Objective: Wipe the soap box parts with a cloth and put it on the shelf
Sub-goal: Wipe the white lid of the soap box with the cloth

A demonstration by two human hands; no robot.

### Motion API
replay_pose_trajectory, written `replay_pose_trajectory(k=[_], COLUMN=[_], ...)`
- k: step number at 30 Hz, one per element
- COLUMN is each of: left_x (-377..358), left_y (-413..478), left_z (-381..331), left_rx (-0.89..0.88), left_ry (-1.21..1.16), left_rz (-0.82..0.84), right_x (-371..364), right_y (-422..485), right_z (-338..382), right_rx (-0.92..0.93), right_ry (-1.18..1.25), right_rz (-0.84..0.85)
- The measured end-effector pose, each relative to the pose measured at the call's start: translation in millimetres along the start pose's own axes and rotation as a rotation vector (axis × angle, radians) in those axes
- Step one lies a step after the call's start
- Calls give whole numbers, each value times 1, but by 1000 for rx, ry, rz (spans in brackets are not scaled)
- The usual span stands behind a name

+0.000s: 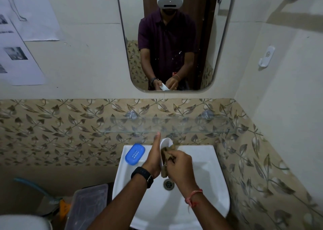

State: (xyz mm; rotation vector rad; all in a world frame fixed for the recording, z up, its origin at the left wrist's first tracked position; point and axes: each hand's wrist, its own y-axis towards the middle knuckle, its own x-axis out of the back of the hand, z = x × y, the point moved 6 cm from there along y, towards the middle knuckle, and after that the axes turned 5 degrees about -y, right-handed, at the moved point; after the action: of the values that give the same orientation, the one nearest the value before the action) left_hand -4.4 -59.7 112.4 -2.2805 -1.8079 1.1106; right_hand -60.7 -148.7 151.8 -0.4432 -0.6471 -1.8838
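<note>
Over the white sink my left hand holds a white soap box part on edge, thumb stretched up along its left side. My right hand grips a brown cloth and presses it against the inner face of the white part. The blue soap box part, with slots in its middle, lies on the sink's back left corner. A glass shelf runs along the leaf-patterned tiles just above the sink, with nothing visible on it.
A mirror hangs above the shelf. The sink drain lies below my hands. A clear plastic box lid and clutter sit on the floor at the left. A white wall hook is on the right wall.
</note>
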Motion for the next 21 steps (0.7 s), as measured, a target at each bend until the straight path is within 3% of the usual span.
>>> replay_pose_trajectory(k=[3,6,8,13,18,19,21], left_x=[-6,-5,-1,-14,-8,-6,-8], left_y=[1,-2,-2,-6,-6,-6,-8], left_z=[1,-4,-6,0,-16,-19,-20], left_rx=[3,9,9,35,18,16,11], left_ry=[40,53,30,102,50,37,22], left_rz=[31,19,-3,47,6,-16,-18], right_x=[9,4,0,15,6,5,11], right_y=[5,2,-3,5,2,1,3], right_z=[6,13,6,6,15,11,10], right_rx=[5,128,115,-3,160,137,83], right_ry=[110,111,22,103,55,24,14], right_rz=[-142,35,106,-196,148,162,25])
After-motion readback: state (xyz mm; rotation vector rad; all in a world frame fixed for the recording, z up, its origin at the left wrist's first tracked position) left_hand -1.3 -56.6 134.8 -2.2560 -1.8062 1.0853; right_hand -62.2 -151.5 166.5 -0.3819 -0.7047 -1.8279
